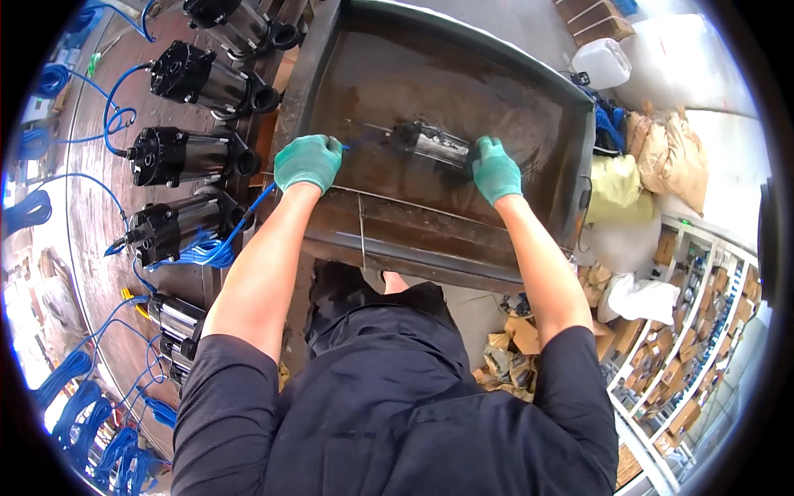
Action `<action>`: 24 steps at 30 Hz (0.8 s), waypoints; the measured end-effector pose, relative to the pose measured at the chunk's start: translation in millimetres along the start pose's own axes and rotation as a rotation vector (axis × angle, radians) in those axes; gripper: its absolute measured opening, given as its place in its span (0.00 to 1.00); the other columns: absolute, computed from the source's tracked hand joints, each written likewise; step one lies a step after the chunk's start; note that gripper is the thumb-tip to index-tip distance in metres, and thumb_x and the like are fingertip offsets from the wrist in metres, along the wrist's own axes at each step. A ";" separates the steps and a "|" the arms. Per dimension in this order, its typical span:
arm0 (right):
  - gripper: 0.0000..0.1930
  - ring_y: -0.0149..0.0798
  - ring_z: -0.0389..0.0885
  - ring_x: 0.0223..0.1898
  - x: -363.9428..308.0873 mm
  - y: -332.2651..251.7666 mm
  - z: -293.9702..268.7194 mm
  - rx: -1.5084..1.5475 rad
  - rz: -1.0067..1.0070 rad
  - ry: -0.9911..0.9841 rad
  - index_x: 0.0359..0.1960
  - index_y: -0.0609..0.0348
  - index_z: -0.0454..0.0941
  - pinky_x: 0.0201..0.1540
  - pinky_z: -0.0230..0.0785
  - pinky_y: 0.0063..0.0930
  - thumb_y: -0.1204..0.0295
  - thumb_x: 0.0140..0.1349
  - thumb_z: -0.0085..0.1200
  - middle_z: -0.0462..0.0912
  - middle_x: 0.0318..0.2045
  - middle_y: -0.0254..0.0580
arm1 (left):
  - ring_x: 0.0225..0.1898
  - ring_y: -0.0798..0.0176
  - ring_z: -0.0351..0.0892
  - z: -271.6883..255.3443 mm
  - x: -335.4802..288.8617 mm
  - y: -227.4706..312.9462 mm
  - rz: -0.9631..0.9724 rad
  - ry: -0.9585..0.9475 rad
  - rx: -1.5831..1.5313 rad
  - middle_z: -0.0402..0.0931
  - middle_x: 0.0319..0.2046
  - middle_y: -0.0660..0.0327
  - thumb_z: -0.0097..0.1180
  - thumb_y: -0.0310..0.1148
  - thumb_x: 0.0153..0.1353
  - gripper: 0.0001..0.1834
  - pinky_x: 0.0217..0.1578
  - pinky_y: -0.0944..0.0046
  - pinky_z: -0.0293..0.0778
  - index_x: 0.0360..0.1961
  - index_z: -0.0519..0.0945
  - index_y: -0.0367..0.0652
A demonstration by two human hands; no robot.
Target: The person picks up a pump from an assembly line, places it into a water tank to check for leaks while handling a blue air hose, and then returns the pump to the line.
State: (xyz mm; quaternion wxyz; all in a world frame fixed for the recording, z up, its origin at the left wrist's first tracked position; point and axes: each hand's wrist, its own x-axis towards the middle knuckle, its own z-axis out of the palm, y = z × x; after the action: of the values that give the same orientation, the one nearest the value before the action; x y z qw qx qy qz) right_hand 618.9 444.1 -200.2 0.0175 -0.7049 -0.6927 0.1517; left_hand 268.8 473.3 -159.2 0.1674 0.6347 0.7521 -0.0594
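A submersible pump point(438, 144) with a shiny metal body lies on its side, partly under brown water in a dark rectangular tank point(581, 165). My right hand point(498, 171), in a green glove, is closed around the pump's right end, its fingertips partly hidden. My left hand point(308, 164), also gloved in green, is closed on a blue cable point(263, 198) at the tank's left side. A short piece of that cable shows beyond the fingers, toward the pump, and the rest runs down to a coil on the left table.
Several black and metal pumps point(186, 155) with blue cables lie on the brown table point(91, 223) at left. To the right are a white jerrycan point(602, 63), tan sacks point(672, 157) and a shelf rack point(691, 331) of boxes. Crumpled brown paper point(500, 364) lies on the floor.
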 end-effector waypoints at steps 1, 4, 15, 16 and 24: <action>0.17 0.61 0.83 0.46 -4.3 2.7 -8.0 -0.006 -0.025 -0.028 0.53 0.54 0.75 0.49 0.77 0.53 0.67 0.63 0.56 0.78 0.54 0.53 | 0.41 0.43 0.86 -0.5 0.3 1.3 -0.015 -0.001 0.005 0.86 0.38 0.52 0.48 0.50 0.67 0.21 0.44 0.46 0.81 0.35 0.89 0.51; 0.13 0.58 0.84 0.45 -25.5 -0.8 -54.4 -0.085 -0.090 -0.178 0.49 0.54 0.79 0.48 0.78 0.50 0.67 0.64 0.55 0.83 0.46 0.51 | 0.42 0.41 0.84 0.0 1.8 3.0 -0.025 -0.030 0.017 0.85 0.39 0.50 0.48 0.52 0.68 0.22 0.45 0.46 0.80 0.37 0.89 0.52; 0.06 0.47 0.81 0.38 -117.6 -92.0 -283.1 -0.325 -0.642 -0.395 0.32 0.56 0.78 0.39 0.74 0.40 0.73 0.54 0.60 0.80 0.32 0.42 | 0.47 0.42 0.85 -3.7 0.8 0.4 -0.071 -0.053 0.082 0.86 0.43 0.49 0.45 0.52 0.66 0.24 0.48 0.47 0.80 0.40 0.90 0.50; 0.05 0.46 0.80 0.37 -124.6 -108.8 -299.8 -0.335 -0.709 -0.420 0.29 0.57 0.78 0.38 0.73 0.39 0.73 0.52 0.61 0.80 0.31 0.42 | 0.47 0.42 0.85 -0.5 -2.8 -9.6 -0.104 -0.045 0.093 0.85 0.43 0.49 0.45 0.52 0.66 0.24 0.48 0.47 0.80 0.40 0.90 0.49; 0.03 0.45 0.81 0.34 -195.1 -164.2 -325.7 -0.397 -0.791 -0.420 0.26 0.56 0.79 0.35 0.73 0.39 0.73 0.50 0.61 0.80 0.28 0.41 | 0.47 0.42 0.86 7.9 4.3 -6.4 -0.094 -0.021 0.099 0.85 0.43 0.48 0.48 0.52 0.65 0.23 0.49 0.47 0.80 0.40 0.90 0.50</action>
State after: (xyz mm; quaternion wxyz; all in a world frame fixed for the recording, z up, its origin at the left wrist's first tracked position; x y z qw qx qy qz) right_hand 538.0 319.5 185.9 -0.2011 -0.3315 -0.9115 0.1373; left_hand 263.4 473.7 -168.7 0.1405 0.6057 0.7753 -0.1109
